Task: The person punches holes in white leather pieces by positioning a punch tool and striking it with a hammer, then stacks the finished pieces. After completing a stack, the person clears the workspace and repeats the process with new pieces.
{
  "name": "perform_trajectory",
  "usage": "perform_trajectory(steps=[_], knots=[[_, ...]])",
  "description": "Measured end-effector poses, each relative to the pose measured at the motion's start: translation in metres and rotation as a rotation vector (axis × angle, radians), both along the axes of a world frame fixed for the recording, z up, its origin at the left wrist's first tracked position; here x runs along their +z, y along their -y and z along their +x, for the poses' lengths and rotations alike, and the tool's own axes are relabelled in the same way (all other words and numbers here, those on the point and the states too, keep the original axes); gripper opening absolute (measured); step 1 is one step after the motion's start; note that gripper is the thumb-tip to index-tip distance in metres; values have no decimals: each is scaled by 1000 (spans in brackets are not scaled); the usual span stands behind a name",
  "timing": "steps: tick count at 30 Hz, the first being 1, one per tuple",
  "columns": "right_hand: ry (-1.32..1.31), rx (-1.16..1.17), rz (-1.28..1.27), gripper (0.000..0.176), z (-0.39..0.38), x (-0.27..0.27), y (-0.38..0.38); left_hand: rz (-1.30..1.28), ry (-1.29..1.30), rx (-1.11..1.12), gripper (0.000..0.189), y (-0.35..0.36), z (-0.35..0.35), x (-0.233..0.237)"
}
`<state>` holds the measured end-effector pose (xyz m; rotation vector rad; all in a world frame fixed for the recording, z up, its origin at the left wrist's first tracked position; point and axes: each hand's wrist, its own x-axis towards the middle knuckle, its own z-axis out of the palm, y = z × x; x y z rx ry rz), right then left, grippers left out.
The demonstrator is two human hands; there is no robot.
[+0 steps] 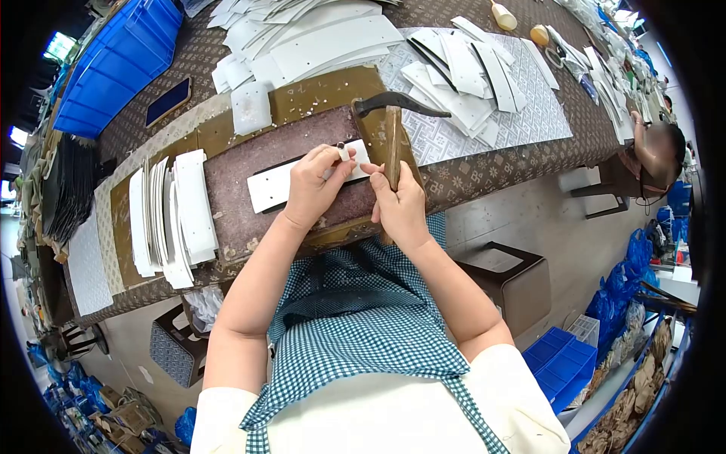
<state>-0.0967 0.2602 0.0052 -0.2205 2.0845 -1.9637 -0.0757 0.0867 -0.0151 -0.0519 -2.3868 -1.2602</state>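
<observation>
My left hand [314,181] has its fingers pinched round a small white piece with a dark tip [343,150], over the right part of a white strip [272,188]. That strip lies on a dark strip on the reddish-brown work block [231,170]. In my right hand [401,200] is the wooden handle of a hammer [393,144]; its dark curved head points away from me, above the block's far right corner. The right index fingertip reaches toward the left fingers. To the left of the block, white strips [194,204] stand in a row, leaning together.
Piles of white pieces [325,53] lie beyond the block, and more [461,76] on patterned paper at the right. A phone [169,101] and a blue crate [121,64] are at the far left. Another person [658,151] sits at the far right. A brown stool [510,284] stands below the table.
</observation>
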Motion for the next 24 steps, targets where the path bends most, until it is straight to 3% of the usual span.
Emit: perform_trajectory(steps=[2,6,9,12,14,16,19,23,24], knots=[[-22,98,111,19,-8,11,-12,-37,-53,-26,11,-1,-2,2],[-203,242,104,13,-22,118,-36,-50,-153,-48,12,-3,-5,4],[-577,283,-164,25,-28,167,-51,-35,-138,-34,10,-4,-3,2],[-594,274,-221,22,-16,174,-55,-32,-141,-23,11,-2,-2,0],[-668,333,338,22,-12,151,-61,-22,-153,-24,11,-2,-3,-2],[-595,552,801,20,-17,120,-64,-76,-137,-21,11,-2,-4,-2],[-333,576,673,21,-14,153,-63,-92,-132,-23,10,-3,-3,-4],[-455,254,105,25,-3,198,-58,-64,-151,-22,10,-3,-1,-4],[-613,236,-70,24,-9,201,-56,-76,-157,-23,11,-2,-3,-3]])
